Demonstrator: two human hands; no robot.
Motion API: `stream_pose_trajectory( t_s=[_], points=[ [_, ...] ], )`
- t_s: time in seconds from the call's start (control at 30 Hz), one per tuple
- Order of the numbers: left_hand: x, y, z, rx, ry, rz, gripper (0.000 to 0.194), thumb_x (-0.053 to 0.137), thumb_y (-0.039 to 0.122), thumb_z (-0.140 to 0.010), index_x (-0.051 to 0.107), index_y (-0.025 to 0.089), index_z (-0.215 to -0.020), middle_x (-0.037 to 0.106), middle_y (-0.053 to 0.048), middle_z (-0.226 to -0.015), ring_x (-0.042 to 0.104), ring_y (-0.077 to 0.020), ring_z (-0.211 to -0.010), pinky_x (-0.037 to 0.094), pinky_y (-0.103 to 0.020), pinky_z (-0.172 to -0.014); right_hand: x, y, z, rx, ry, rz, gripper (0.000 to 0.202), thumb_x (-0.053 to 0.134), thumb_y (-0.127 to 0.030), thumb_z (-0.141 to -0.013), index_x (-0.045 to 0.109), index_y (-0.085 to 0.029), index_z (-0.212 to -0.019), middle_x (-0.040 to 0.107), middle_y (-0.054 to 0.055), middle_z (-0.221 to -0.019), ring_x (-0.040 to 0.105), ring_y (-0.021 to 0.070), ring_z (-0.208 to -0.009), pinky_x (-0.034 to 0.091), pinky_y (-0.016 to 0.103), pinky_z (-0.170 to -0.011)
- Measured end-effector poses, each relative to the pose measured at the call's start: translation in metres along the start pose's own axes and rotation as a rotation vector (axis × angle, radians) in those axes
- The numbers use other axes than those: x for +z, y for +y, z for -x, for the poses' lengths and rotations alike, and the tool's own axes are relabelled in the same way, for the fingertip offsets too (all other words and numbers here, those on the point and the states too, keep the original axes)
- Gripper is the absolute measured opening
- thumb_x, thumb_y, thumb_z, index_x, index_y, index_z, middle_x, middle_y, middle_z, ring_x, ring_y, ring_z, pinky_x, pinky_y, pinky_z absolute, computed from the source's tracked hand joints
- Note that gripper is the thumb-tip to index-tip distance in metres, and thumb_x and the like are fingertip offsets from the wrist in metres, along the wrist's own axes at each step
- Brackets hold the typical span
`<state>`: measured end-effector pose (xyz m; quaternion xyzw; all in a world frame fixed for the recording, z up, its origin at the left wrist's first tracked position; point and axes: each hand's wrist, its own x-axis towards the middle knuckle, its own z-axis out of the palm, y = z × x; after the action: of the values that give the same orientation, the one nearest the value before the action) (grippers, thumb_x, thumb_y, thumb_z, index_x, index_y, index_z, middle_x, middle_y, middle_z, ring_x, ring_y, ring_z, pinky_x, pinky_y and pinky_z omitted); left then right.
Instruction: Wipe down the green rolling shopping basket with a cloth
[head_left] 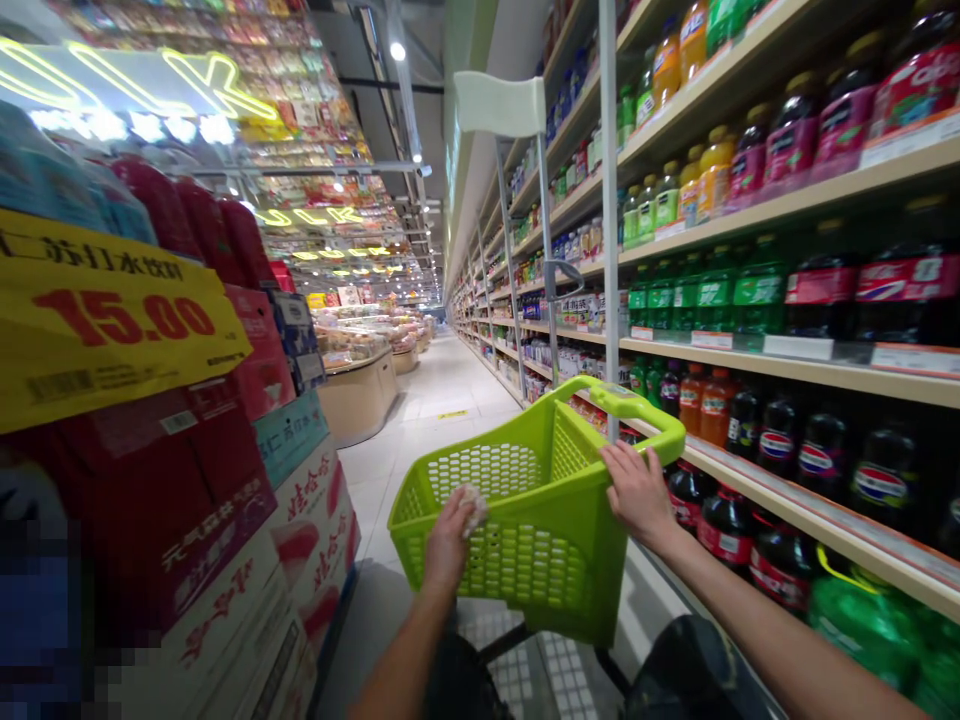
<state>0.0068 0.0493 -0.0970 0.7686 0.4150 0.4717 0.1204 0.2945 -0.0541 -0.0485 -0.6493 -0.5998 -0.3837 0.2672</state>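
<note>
A bright green plastic shopping cart [536, 565] with perforated sides stands sideways in front of me, its handle [667, 425] on the right. My left hand [445, 545] is at the near long side of the basket, its fingers closed on a crumpled whitish cloth or tissue [474, 508] against the upper rim. At the corner below the handle, my right hand [637, 490] grips the cart's rim with its fingers bent over the edge. Inside the basket, the part I can see holds nothing; the near wall hides its floor.
Shelves of soda bottles [817, 450] run along the right, close to the cart. Stacked drink cartons [225, 520] with a yellow price sign [112, 320] rise at the left. A tiled aisle [442, 375] leads away past round-ended display counters [360, 395]. My knees show below the cart.
</note>
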Motion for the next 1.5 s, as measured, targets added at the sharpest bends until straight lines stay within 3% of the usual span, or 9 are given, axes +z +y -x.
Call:
stream_pose_trajectory(
  t_s=[0.13,0.33,0.63,0.8,0.97,1.13,1.3,1.4,1.5],
  points=[
    [-0.031,-0.051,0.032,-0.043,0.113,-0.103,0.041,0.04,0.0,-0.067,0.064,0.016,-0.095,0.048,-0.008,-0.129,0.042,-0.0206,-0.121,0.032,-0.039,-0.104,-0.002,-0.001,-0.001,0.025,-0.001,0.002,0.046,0.043,-0.014,-0.068,0.055,-0.013,-0.113,0.059,0.01,-0.115,0.043,0.0247,-0.113,0.017,0.047,-0.102],
    [-0.007,-0.066,0.09,-0.225,0.013,-0.052,0.036,0.044,0.002,-0.065,0.066,0.02,-0.086,0.058,-0.005,-0.118,0.05,-0.0216,-0.112,0.04,-0.043,-0.096,-0.005,-0.003,-0.001,-0.01,-0.022,0.048,0.043,0.042,-0.015,-0.071,0.054,-0.013,-0.112,0.059,0.01,-0.114,0.044,0.0238,-0.111,0.02,0.047,-0.1],
    [-0.036,-0.036,0.048,-0.246,0.181,0.277,0.032,0.047,0.004,-0.06,0.066,0.02,-0.08,0.059,-0.003,-0.115,0.049,-0.0185,-0.113,0.035,-0.035,-0.101,-0.009,-0.012,0.0,0.021,-0.005,-0.051,0.043,0.042,-0.015,-0.071,0.054,-0.011,-0.112,0.056,0.014,-0.117,0.041,0.0276,-0.116,0.018,0.053,-0.101],
    [-0.025,-0.003,0.047,-0.473,0.051,0.661,0.031,0.059,0.018,-0.058,0.065,0.016,-0.088,0.068,-0.006,-0.094,0.061,-0.0215,-0.089,0.047,-0.037,-0.084,0.001,-0.085,0.035,-0.019,-0.125,-0.689,0.046,0.04,-0.018,-0.075,0.051,-0.017,-0.12,0.054,0.011,-0.12,0.046,0.0239,-0.115,0.033,0.046,-0.098],
    [-0.017,0.031,0.061,-0.379,0.029,0.649,0.033,0.056,0.021,-0.062,0.063,0.017,-0.094,0.061,-0.009,-0.112,0.052,-0.0221,-0.108,0.036,-0.038,-0.098,0.016,-0.193,0.061,0.4,-0.463,-1.477,0.044,0.035,-0.035,-0.085,0.043,-0.021,-0.126,0.056,0.009,-0.119,0.053,0.0224,-0.108,0.046,0.042,-0.087],
    [-0.015,0.023,0.094,-0.362,0.043,0.518,0.05,0.047,0.018,-0.07,0.046,0.02,-0.121,0.045,-0.008,-0.132,0.035,-0.0187,-0.126,0.023,-0.034,-0.107,0.03,-0.252,0.065,0.512,-0.436,-1.532,0.049,0.037,-0.036,-0.086,0.034,-0.022,-0.133,0.052,0.009,-0.125,0.048,0.0216,-0.115,0.041,0.041,-0.094],
    [-0.031,-0.021,0.1,-0.485,0.043,0.747,0.077,0.043,0.01,-0.065,0.015,0.023,-0.136,0.034,-0.009,-0.139,0.043,-0.0172,-0.12,0.037,-0.031,-0.098,0.048,-0.259,0.019,0.122,-0.172,-1.084,0.05,0.034,-0.011,-0.082,0.038,-0.021,-0.131,0.043,0.009,-0.133,0.036,0.0214,-0.124,0.035,0.044,-0.1],
    [-0.047,-0.049,0.089,-0.634,0.179,0.592,0.073,0.041,0.008,-0.065,0.02,0.019,-0.134,0.035,-0.012,-0.138,0.049,-0.0179,-0.114,0.04,-0.03,-0.095,0.051,-0.261,-0.025,-0.213,-0.103,-0.773,0.054,0.037,-0.003,-0.079,0.04,-0.022,-0.129,0.036,0.007,-0.138,0.024,0.0221,-0.13,0.025,0.049,-0.104],
    [-0.055,-0.068,0.084,-0.719,0.21,0.426,0.068,0.042,0.007,-0.065,0.026,0.018,-0.13,0.037,-0.013,-0.136,0.05,-0.0188,-0.113,0.041,-0.03,-0.093,0.063,-0.264,-0.027,-0.499,-0.161,-0.634,0.05,0.042,-0.004,-0.08,0.043,-0.018,-0.127,0.043,0.01,-0.133,0.029,0.0238,-0.128,0.025,0.049,-0.104]
  ],
)
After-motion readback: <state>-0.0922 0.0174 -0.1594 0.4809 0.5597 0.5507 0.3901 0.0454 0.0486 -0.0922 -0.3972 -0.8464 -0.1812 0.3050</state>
